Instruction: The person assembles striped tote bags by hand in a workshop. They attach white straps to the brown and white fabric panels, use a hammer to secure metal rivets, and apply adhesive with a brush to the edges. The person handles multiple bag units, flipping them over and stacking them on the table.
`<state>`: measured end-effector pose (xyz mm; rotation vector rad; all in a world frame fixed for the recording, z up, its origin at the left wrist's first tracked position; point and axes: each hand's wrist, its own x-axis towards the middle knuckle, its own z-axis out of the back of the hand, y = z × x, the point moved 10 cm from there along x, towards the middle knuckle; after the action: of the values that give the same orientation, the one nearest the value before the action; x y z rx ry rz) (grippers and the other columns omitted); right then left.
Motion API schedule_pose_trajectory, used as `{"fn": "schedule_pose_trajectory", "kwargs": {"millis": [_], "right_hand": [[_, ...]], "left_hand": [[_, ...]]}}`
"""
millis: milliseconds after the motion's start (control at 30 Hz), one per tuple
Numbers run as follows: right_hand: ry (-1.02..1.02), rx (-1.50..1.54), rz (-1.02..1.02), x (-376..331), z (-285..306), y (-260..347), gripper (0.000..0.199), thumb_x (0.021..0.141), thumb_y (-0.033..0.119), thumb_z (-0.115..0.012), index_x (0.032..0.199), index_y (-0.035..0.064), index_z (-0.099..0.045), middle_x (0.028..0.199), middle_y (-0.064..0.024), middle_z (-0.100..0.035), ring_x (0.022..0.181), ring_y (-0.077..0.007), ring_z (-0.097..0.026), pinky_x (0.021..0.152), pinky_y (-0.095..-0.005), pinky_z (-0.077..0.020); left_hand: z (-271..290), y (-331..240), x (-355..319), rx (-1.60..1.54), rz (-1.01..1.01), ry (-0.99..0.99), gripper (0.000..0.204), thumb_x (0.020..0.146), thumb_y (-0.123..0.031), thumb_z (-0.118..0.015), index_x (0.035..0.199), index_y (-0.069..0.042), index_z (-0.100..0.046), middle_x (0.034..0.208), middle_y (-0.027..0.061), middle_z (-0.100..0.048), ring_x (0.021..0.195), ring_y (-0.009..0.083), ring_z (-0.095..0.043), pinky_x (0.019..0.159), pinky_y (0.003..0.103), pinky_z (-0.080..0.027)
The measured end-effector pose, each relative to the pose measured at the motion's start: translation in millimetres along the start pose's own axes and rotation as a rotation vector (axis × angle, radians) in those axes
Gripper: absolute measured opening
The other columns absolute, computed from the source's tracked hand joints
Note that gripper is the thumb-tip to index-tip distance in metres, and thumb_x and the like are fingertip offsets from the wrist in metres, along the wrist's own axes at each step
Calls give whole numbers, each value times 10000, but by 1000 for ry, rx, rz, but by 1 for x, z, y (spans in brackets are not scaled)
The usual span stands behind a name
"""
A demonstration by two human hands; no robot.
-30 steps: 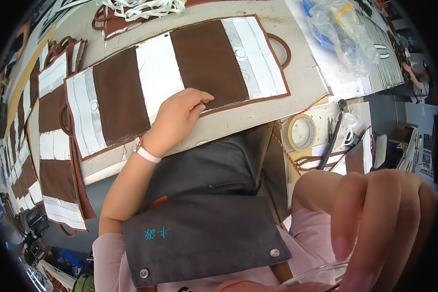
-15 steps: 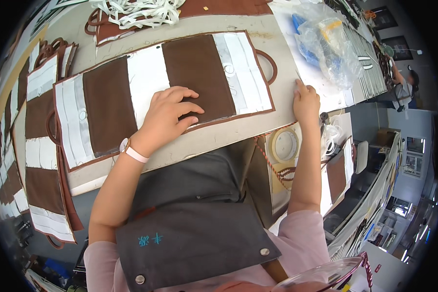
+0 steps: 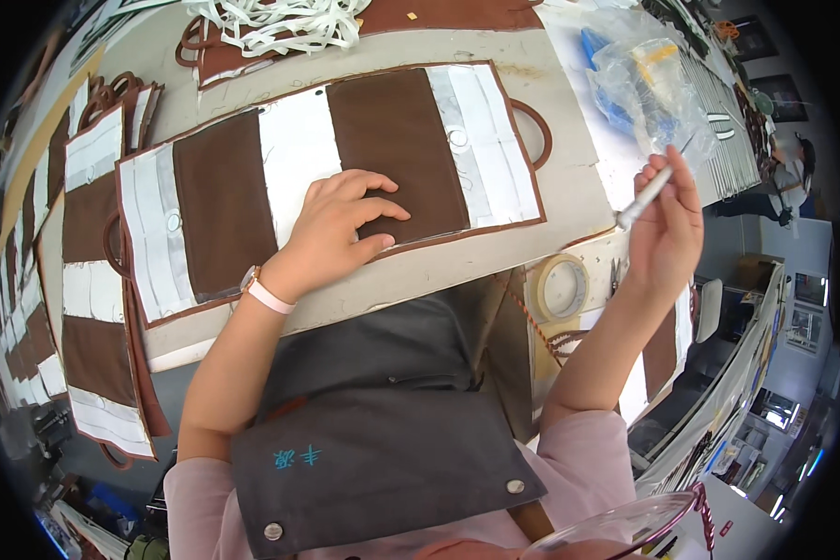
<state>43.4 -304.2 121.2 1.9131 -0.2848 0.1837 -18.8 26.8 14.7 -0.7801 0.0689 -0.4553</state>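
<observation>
A bag panel, banded in brown and white with a reddish-brown edge and a loop handle at each end, lies flat on the worktable. My left hand rests palm down near its front edge, across a white band and a brown one, fingers spread. Off the panel's right end, my right hand is raised with the palm turned up. Between its thumb and fingers is a slim white pen-like tool, its thick end toward the table and a thin pointed tip facing away. I cannot make out its exact kind.
More striped bag pieces hang over the left edge. White straps lie heaped on brown material at the back. A clear plastic bag with blue contents sits back right. A tape roll lies below the right edge; a person stands far right.
My right hand has moved right and lifted off the table edge, turning palm up so the pen-like tool shows. My left hand stays in place on the panel; the whole view has shifted slightly.
</observation>
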Motion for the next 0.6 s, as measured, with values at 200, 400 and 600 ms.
{"fn": "schedule_pose_trajectory", "kwargs": {"millis": [200, 400, 600], "right_hand": [[173, -28, -34, -37, -100, -46, 244, 982, 178, -636, 1090, -40, -610, 952, -151, -686, 805, -171, -633, 733, -299, -528], [310, -133, -586, -85, -121, -154, 316, 1054, 301, -511, 915, 34, -607, 755, -13, -584, 671, -90, -560, 626, -232, -480], [289, -217, -600, -91, -127, -164, 182, 1017, 208, -587, 1006, 30, -556, 835, -32, -600, 710, -98, -608, 625, -244, -491]], "left_hand": [[-1, -1, 3, -2, -14, 8, 306, 787, -170, -746, 1093, -175, -724, 1318, 30, -580, 1315, 260, -449, 1088, 413, -288], [-1, -1, 3, -10, 1, 8, 321, 777, -173, -749, 1097, -177, -724, 1321, 26, -582, 1315, 253, -450, 1087, 406, -288], [-1, 1, 3, -6, 2, 5, 329, 771, -187, -758, 1099, -180, -725, 1317, 23, -586, 1307, 246, -458, 1079, 401, -293]]}}
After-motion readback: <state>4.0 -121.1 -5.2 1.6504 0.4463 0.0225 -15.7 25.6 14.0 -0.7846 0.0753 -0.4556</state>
